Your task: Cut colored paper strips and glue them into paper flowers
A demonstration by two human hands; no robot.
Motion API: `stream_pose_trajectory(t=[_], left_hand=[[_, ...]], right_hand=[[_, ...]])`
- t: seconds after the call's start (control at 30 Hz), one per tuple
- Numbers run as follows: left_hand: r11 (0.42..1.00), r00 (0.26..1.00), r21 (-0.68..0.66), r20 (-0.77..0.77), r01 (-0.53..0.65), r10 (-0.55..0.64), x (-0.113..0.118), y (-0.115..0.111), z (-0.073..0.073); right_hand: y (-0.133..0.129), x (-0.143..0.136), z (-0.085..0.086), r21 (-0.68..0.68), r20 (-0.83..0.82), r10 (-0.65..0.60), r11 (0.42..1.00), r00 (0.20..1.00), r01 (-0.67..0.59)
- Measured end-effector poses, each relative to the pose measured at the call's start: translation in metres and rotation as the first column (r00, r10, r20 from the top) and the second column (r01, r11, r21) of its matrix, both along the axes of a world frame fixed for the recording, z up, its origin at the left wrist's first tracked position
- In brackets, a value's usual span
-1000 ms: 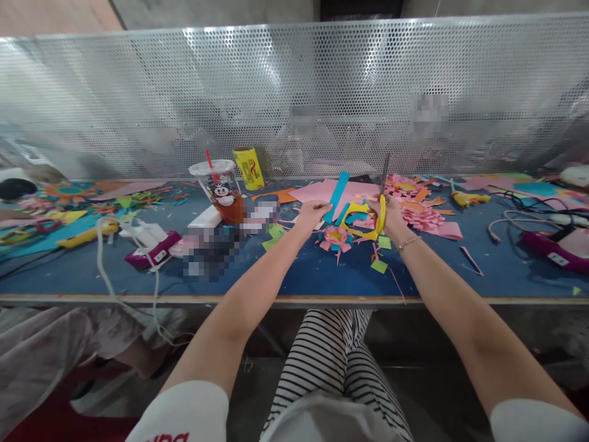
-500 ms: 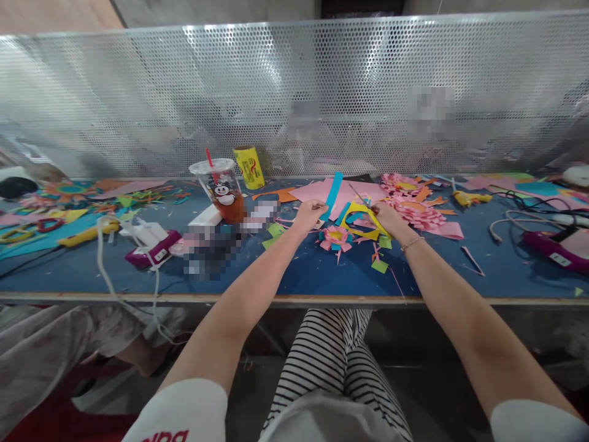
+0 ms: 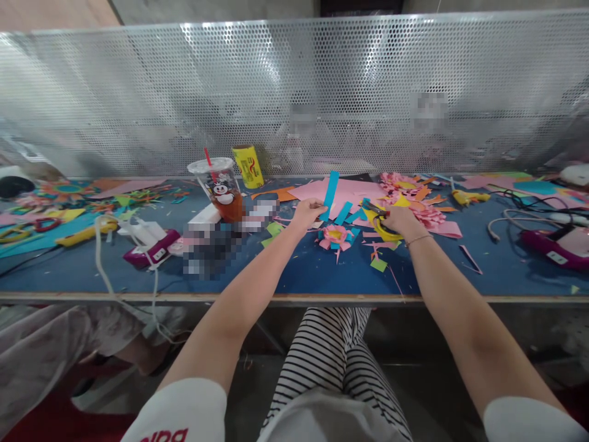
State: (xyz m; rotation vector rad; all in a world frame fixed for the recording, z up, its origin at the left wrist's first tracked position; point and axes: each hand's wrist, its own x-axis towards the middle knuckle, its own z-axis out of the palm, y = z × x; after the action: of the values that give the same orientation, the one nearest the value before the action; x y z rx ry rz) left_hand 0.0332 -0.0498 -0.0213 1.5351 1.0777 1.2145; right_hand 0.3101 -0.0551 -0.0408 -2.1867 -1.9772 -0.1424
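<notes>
My left hand (image 3: 311,213) pinches the lower end of an upright blue paper strip (image 3: 331,193). Closed round the handles of dark scissors (image 3: 376,209), my right hand (image 3: 396,220) is to the right, with yellow paper (image 3: 384,229) beneath and beside it. Between my hands a small pink paper flower (image 3: 337,236) with a yellow centre lies on the blue table. Short blue strips (image 3: 343,213) lie just behind the flower. Larger pink flowers (image 3: 427,215) are beyond my right hand.
A cup of brown drink (image 3: 225,193) and a yellow roll (image 3: 248,166) stand back left. Purple power strips (image 3: 151,248) with cables lie at both sides. Yellow glue guns (image 3: 469,197) lie left and right. A perforated metal screen (image 3: 276,80) runs behind. A seated person's legs (image 3: 69,350) show lower left.
My right hand with the scissors has moved slightly right and down. The yellow cut-out paper has shifted right, uncovering blue strips. My left hand has moved slightly left.
</notes>
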Motion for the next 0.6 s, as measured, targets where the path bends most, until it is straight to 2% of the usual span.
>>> stream_pose_trajectory(t=[0.03,0.1,0.13,0.17,0.2,0.23,0.27,0.3,0.33,0.37,0.4,0.43,0.6], left_hand=[[1.000,1.000,0.013,-0.017,-0.003,0.003,0.000,0.000,0.000],[0.998,0.998,0.060,-0.061,0.001,0.002,0.001,0.001,-0.001],[0.995,0.996,0.098,-0.087,0.011,-0.003,0.002,0.001,-0.001],[0.989,0.993,0.144,-0.116,0.025,-0.008,0.003,0.001,-0.001],[0.981,0.989,0.191,-0.149,0.044,-0.015,0.004,0.000,-0.001],[0.971,0.983,0.233,-0.184,0.062,-0.018,0.006,-0.001,-0.001],[0.961,0.976,0.267,-0.217,0.069,-0.010,0.008,-0.003,0.000],[0.954,0.969,0.293,-0.247,0.067,0.008,0.009,-0.005,0.001],[0.949,0.962,0.308,-0.273,0.060,0.027,0.011,-0.008,0.001],[0.947,0.956,0.317,-0.291,0.050,0.046,0.012,-0.010,0.002],[0.946,0.951,0.322,-0.305,0.047,0.057,0.013,-0.012,0.003],[0.944,0.947,0.327,-0.315,0.050,0.059,0.013,-0.013,0.003],[0.927,0.937,0.357,-0.348,0.116,0.017,0.016,-0.016,0.003]], right_hand=[[-0.003,-0.001,0.003,0.020,0.019,-0.020,1.000,1.000,0.019],[-0.009,-0.007,0.010,0.154,-0.025,-0.037,0.987,0.999,0.041],[-0.011,-0.012,0.014,0.239,-0.107,-0.003,0.971,0.994,0.029],[-0.013,-0.018,0.017,0.314,-0.233,0.084,0.949,0.969,-0.006],[-0.015,-0.026,0.019,0.363,-0.394,0.204,0.930,0.896,-0.052],[-0.017,-0.035,0.020,0.385,-0.565,0.330,0.916,0.756,-0.112],[-0.018,-0.043,0.021,0.404,-0.720,0.419,0.901,0.553,-0.157],[-0.019,-0.052,0.021,0.416,-0.819,0.460,0.888,0.343,-0.197],[-0.021,-0.059,0.021,0.424,-0.864,0.470,0.872,0.178,-0.245],[-0.023,-0.065,0.021,0.428,-0.880,0.468,0.855,0.079,-0.294],[-0.025,-0.069,0.020,0.430,-0.883,0.468,0.837,0.036,-0.338],[-0.028,-0.072,0.020,0.428,-0.880,0.474,0.820,0.034,-0.380],[-0.033,-0.077,0.017,0.409,-0.826,0.546,0.755,0.144,-0.513]])
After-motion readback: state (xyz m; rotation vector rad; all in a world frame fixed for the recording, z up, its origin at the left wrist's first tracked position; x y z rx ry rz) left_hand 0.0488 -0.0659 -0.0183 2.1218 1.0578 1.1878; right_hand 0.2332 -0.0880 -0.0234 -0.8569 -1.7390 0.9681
